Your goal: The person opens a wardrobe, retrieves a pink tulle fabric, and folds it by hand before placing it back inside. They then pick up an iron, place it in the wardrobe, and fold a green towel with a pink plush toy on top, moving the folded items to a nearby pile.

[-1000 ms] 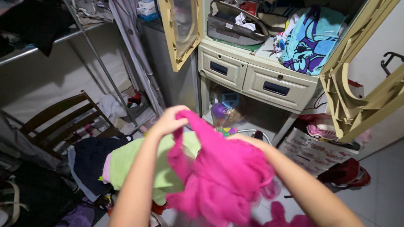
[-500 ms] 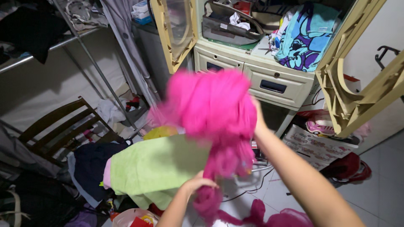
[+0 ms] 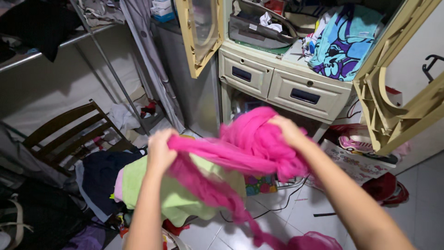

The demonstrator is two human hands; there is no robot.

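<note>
A single bright pink mesh cloth (image 3: 252,148), thin, gauzy and crumpled, is stretched between two bare hands in the middle of the view. The left hand (image 3: 159,148) has its grip closed around one gathered end of the cloth, fingers curled tight over the fabric. The right hand (image 3: 287,130) is closed on the bulkier, bunched part, which bulges up and around the fingers. Between the hands the cloth runs as a taut twisted band. From there a long tail hangs down to the tiled floor (image 3: 416,208) and ends in a soft heap at the near edge.

Below the left hand lies one light green towel (image 3: 178,196), soft and folded, draped over a pile with a dark navy garment (image 3: 99,178) to its left. Farther left stands one dark wooden chair (image 3: 69,134) with a slatted back.

On the far side is a cream cabinet (image 3: 282,85) with two drawers, each with a dark recessed handle. Its two arched doors stand open, the left one glazed. On the shelf above the drawers sit a grey bag (image 3: 256,30) and one blue and purple patterned towel (image 3: 342,41), plush and folded. To the right, on the floor, a pink shoe (image 3: 358,146) rests on a white printed box (image 3: 351,164).
</note>
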